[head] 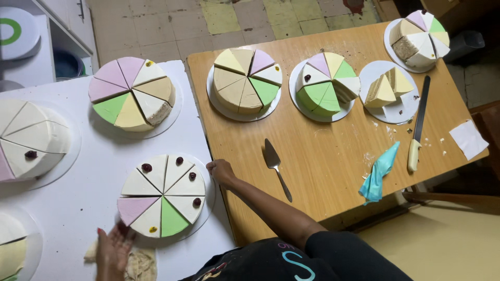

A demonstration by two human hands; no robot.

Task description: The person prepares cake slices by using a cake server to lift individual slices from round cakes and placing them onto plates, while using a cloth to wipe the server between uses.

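Two tables, white table [94, 171] against wooden table [333, 156], tiled floor [219, 21]

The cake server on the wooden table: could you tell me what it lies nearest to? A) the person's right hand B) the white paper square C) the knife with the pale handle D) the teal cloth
A: the cake server lies just beside the right hand, which rests at the board rim of the mostly white sliced cake.
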